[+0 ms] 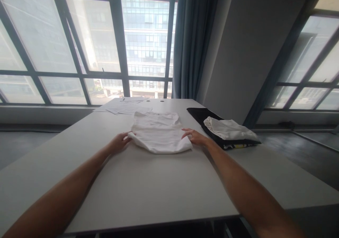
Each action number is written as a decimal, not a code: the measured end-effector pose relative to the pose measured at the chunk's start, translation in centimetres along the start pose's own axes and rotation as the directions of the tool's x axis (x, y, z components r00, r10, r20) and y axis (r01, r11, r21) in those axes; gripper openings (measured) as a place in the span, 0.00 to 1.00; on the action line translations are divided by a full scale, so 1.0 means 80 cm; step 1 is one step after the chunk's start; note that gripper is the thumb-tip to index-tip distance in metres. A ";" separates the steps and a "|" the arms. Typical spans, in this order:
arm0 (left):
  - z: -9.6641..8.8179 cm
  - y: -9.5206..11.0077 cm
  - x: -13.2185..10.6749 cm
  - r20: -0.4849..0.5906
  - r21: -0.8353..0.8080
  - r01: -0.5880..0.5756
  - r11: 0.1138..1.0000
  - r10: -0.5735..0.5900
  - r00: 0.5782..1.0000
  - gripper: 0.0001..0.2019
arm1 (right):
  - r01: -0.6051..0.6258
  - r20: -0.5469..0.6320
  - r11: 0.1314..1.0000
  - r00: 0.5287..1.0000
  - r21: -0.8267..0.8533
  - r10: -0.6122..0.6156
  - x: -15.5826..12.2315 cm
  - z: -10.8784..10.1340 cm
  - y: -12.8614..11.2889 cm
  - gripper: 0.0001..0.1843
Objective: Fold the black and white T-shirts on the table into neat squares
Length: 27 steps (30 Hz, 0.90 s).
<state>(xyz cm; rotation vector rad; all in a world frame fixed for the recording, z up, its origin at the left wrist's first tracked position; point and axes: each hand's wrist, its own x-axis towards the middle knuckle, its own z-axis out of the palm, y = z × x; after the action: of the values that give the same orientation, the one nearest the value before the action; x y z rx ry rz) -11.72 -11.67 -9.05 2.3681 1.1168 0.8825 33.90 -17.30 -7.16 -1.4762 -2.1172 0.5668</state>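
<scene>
A folded white garment lies on the grey table in front of me. My left hand grips its left edge with fingers curled around the cloth. My right hand holds its right edge, fingers bent on the fabric. Both arms reach forward across the tabletop.
To the right lies a stack: a crumpled white cloth on a black garment near the table's right edge. Sheets of paper lie at the far end. Large windows and a blue curtain stand behind the table.
</scene>
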 end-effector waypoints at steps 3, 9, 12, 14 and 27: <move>0.002 0.014 0.005 -0.140 -0.006 0.036 0.999 -0.036 0.990 0.31 | 0.087 -0.208 0.994 0.976 0.067 -0.072 0.006 0.003 -0.003 0.16; -0.008 0.049 0.003 -0.254 -0.096 0.060 0.994 -0.083 0.964 0.31 | 0.141 -0.459 0.981 0.886 0.134 -0.065 0.006 -0.010 -0.010 0.26; -0.013 0.068 0.003 -0.271 -0.149 0.049 0.988 -0.088 0.959 0.31 | 0.144 -0.503 0.974 0.863 0.176 -0.037 0.004 -0.017 -0.014 0.31; -0.022 0.080 0.004 -0.308 -0.170 0.042 0.985 -0.093 0.947 0.31 | 0.152 -0.535 0.968 0.844 0.198 -0.023 0.003 -0.024 -0.020 0.33; -0.049 0.077 0.054 -0.399 -0.448 0.105 0.888 -0.304 0.865 0.28 | 0.157 -0.565 0.920 0.821 0.360 0.081 0.057 -0.048 -0.058 0.32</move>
<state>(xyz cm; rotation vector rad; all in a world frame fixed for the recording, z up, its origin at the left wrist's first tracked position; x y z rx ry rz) -8.89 -11.82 -1.04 1.6940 1.1805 1.4840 31.50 -14.28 -0.67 -1.1770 -1.4532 0.4267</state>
